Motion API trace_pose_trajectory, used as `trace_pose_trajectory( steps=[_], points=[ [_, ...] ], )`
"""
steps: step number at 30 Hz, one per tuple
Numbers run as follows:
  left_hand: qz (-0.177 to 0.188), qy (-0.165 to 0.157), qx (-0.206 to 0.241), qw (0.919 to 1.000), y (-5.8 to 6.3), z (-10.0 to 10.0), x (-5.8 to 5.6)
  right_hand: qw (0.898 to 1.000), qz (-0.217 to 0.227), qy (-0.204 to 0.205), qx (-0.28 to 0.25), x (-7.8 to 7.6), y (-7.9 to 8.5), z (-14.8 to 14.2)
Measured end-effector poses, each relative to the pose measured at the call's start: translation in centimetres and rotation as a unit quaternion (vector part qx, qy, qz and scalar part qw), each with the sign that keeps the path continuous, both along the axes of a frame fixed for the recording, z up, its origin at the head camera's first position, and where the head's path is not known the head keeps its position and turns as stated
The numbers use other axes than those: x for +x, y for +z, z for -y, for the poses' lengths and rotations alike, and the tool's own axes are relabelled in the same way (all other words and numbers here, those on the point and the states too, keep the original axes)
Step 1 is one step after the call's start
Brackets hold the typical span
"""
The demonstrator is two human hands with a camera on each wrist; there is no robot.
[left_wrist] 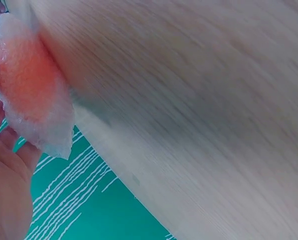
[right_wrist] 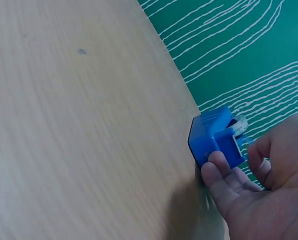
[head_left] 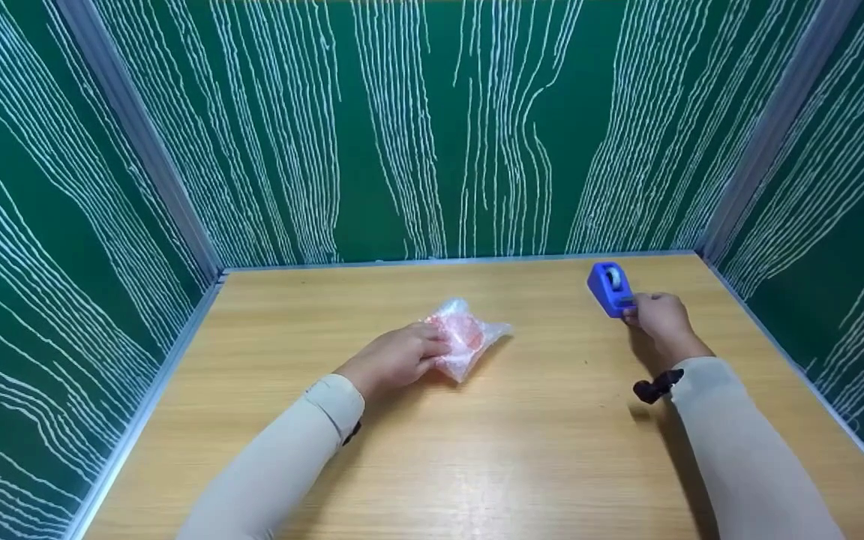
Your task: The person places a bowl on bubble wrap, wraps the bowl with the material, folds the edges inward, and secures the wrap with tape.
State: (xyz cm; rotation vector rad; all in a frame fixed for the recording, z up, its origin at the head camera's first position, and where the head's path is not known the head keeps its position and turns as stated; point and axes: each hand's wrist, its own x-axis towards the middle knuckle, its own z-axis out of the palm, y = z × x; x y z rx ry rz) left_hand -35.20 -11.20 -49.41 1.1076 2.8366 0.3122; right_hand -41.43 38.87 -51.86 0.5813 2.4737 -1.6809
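Near the table's middle, my left hand (head_left: 402, 354) grips a packet of clear bubble wrap (head_left: 456, 336) with something red-orange inside. In the left wrist view the thumb lies on the near face of the bubble wrap (left_wrist: 31, 82), and the other fingers reach behind it. The wrapped thing's kind is hidden by the film. At the far right, my right hand (head_left: 661, 319) is at the front of a blue tape dispenser (head_left: 609, 289). Two of its fingers (right_wrist: 217, 172) rest against the dispenser's body, while thumb and forefinger pinch the tape (right_wrist: 248, 141) by the toothed cutter.
The wooden table (head_left: 432, 465) is bounded by green walls (head_left: 447, 150) with wavy white lines. Grey metal strips run along the table's edges and up the corners. A dark wrist camera (head_left: 657, 386) sits at the right cuff.
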Motion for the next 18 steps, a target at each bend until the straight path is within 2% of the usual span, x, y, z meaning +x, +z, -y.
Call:
trace_pose_trajectory(
  steps=[8, 18],
  points=[
    [0.004, 0.004, -0.001, 1.0, -0.07, 0.07, -0.01, 0.999, 0.021, 0.018, -0.032, 0.29, -0.11, -0.46],
    [0.02, 0.019, 0.006, 0.9996, -0.1, 0.09, 0.14, 0.998, 0.045, 0.008, 0.031, 0.69, -0.44, -0.19]
  ],
)
